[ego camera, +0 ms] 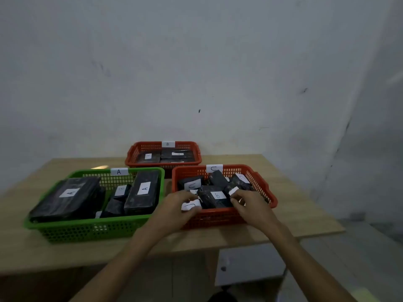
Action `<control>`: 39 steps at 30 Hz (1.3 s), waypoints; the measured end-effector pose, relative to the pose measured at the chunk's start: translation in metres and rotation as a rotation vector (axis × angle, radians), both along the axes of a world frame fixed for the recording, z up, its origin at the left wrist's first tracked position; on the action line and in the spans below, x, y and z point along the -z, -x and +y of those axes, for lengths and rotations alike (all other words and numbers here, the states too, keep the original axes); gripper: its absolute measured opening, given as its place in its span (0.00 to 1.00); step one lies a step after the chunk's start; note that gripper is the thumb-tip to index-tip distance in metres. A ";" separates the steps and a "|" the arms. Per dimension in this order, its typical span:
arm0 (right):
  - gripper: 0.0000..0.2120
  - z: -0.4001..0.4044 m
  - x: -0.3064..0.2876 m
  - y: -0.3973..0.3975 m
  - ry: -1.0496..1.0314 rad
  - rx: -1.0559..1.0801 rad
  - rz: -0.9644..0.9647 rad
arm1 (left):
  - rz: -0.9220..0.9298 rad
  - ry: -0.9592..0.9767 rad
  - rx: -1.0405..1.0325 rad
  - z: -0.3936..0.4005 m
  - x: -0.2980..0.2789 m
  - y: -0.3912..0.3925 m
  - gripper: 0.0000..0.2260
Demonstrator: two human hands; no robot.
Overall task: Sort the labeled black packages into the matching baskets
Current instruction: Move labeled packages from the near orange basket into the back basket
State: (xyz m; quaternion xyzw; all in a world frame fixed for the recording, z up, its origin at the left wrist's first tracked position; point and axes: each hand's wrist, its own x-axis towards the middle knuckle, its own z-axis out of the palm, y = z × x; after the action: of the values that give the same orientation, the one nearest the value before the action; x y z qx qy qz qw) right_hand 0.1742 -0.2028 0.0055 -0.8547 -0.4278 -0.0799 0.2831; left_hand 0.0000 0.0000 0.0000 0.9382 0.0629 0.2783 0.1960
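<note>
Three baskets stand on a wooden table. The green basket tagged A (93, 227) at the left holds black packages, two of them labeled A and a small one with an unclear label. The far red basket tagged B (133, 152) holds flat black packages. The near red basket tagged C (263, 184) holds several small black packages, one labeled B (214, 198) in the middle. My left hand (176, 207) reaches into basket C at its near left and closes on a small package with a white label (191, 205). My right hand (248, 203) grips another small package at the right.
The wooden table (30, 253) stands against a pale wall. Its right edge lies close to basket C. A grey floor and a pale box show below the table's near edge.
</note>
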 end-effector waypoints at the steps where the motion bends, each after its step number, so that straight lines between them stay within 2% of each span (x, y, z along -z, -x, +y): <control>1: 0.07 0.001 0.001 -0.001 -0.009 -0.001 -0.005 | -0.029 0.019 0.000 0.000 -0.001 -0.009 0.17; 4: 0.08 0.008 0.001 -0.002 -0.018 0.032 -0.007 | -0.063 0.065 -0.039 -0.004 -0.004 -0.034 0.14; 7: 0.09 0.015 0.007 -0.003 -0.076 0.074 -0.012 | -0.013 0.075 -0.128 -0.009 -0.001 -0.061 0.19; 12: 0.08 0.025 0.020 0.004 -0.166 0.137 -0.025 | 0.337 0.000 -0.356 -0.010 -0.010 -0.097 0.34; 14: 0.08 0.026 0.024 0.003 -0.178 0.132 -0.030 | 0.414 0.029 -0.399 -0.009 -0.012 -0.104 0.32; 16: 0.08 0.026 0.025 0.001 -0.170 0.119 -0.023 | 0.428 0.131 -0.397 -0.004 -0.014 -0.109 0.26; 20: 0.07 0.025 0.021 -0.003 -0.190 0.109 -0.008 | 0.360 0.438 -0.304 0.004 -0.022 -0.111 0.13; 23: 0.06 0.028 0.011 -0.004 -0.267 0.131 0.032 | 0.236 0.529 -0.271 0.008 -0.034 -0.102 0.06; 26: 0.11 0.035 0.000 -0.004 -0.305 0.142 0.102 | 0.110 0.514 -0.237 0.015 -0.047 -0.086 0.14; 29: 0.29 0.044 -0.011 0.005 -0.281 0.048 0.309 | -0.012 0.579 -0.163 0.026 -0.058 -0.066 0.15; 30: 0.31 0.047 -0.014 0.010 -0.279 -0.013 0.377 | -0.038 0.616 -0.142 0.030 -0.060 -0.059 0.15; 35: 0.20 0.068 -0.016 0.021 -0.346 -0.241 0.664 | -0.126 0.860 -0.082 0.053 -0.064 -0.031 0.11; 37: 0.21 0.079 -0.018 0.027 -0.375 -0.272 0.744 | -0.147 0.868 -0.078 0.062 -0.062 -0.025 0.11; 39: 0.20 0.090 -0.023 0.031 -0.416 -0.272 0.798 | -0.169 0.796 -0.104 0.069 -0.059 -0.018 0.14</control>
State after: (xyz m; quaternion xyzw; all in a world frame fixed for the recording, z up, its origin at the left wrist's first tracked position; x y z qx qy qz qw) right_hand 0.1431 -0.1124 0.0282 -0.6801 -0.3685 0.2088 0.5984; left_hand 0.0184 0.0687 0.0592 0.7583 0.1965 0.3179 0.5341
